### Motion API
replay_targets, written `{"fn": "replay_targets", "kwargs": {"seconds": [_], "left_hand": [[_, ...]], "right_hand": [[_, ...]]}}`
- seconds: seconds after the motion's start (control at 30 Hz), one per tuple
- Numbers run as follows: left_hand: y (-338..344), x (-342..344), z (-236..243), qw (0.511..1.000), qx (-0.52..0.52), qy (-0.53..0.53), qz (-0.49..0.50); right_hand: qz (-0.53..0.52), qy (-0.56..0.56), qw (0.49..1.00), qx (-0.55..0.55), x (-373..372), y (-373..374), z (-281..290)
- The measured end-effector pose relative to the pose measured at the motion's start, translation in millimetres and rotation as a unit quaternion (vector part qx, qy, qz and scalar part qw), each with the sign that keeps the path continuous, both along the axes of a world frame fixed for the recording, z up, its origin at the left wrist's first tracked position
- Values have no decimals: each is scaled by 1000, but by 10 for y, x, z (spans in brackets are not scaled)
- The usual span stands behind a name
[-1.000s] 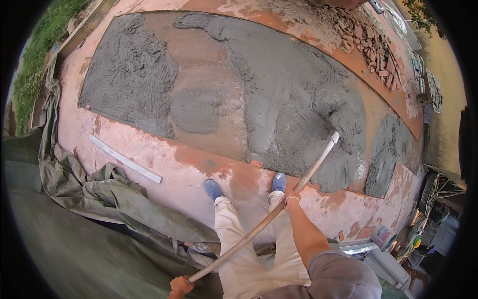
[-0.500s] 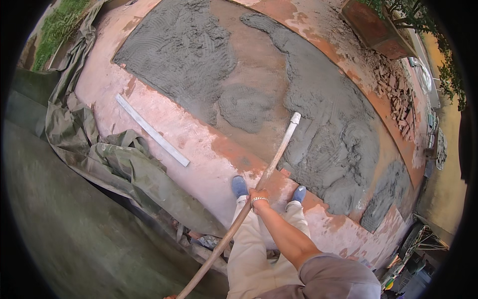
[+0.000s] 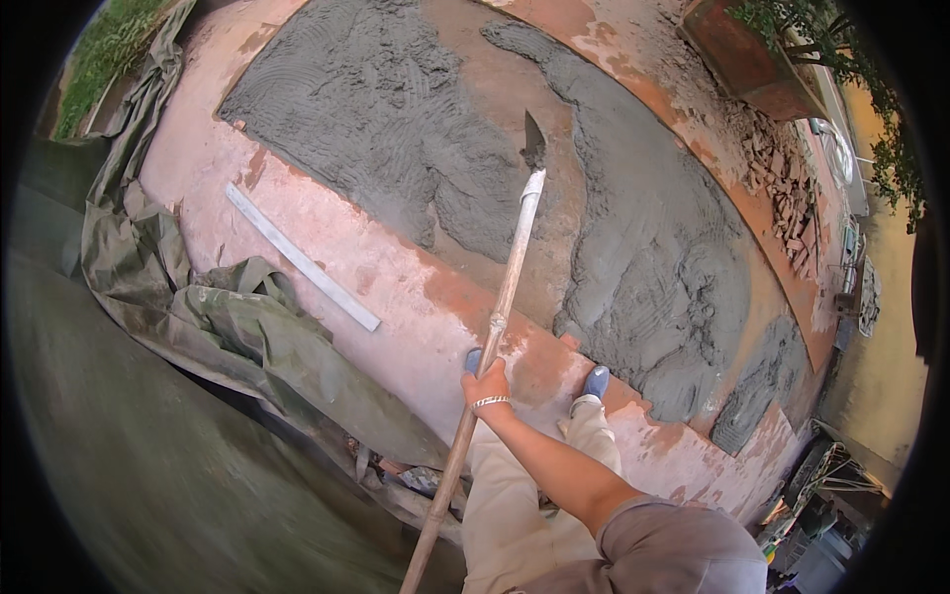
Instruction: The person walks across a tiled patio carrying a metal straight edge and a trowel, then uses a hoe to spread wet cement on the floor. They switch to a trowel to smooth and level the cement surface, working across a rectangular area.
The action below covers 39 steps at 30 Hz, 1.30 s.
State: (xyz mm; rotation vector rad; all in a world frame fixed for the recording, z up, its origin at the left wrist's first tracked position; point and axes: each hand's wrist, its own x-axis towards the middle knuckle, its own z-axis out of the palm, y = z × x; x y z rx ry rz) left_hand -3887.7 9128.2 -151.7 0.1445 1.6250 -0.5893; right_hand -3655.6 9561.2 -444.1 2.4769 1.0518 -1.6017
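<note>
clamped around the long wooden handle (image 3: 515,254) is the right hand (image 3: 485,388); left of that handle lies a pale bar (image 3: 302,259).

I see the right arm (image 3: 559,457) slanting up from the lower right, the right hand (image 3: 485,385) curled tight below the frame's centre.

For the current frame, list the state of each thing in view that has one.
Right hand, closed around the long-handled tool.
Long-handled tool, held aslant; whether its blade touches the surface below is unclear.
Grey cement, wet-looking, spread in uneven, ridged patches.
Pale bar, lying on the pinkish ground.
Green tarp, crumpled in folds.
Brick pieces, loosely heaped.
Right shoe, on the ground.
</note>
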Motion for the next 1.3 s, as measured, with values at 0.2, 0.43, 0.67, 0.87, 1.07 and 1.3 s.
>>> {"fn": "replay_targets", "kwargs": {"seconds": [0.2, 0.43, 0.67, 0.87, 1.07, 1.3], "left_hand": [[731, 9, 275, 998, 59, -22, -2], [1860, 244, 636, 976, 54, 58, -201], [2497, 1583, 90, 942, 85, 53, -321], [2632, 3241, -571, 930, 101, 19, -352], [2487, 4293, -1588, 893, 143, -23, -425], [2173, 3902, -2145, 893, 166, 31, -417]], "right_hand": [[23, 78, 997, 0, 335, 250, -330], [-513, 351, 781, -59, 1008, -877, -237], [-649, 180, 713, -195, 1785, -1333, -570], [-578, 121, 804, -66, 4263, -637, -1482], [-573, 128, 808, 44, 6313, 78, -2280], [-540, 96, 836, 1, 6077, 40, -2405]]}}
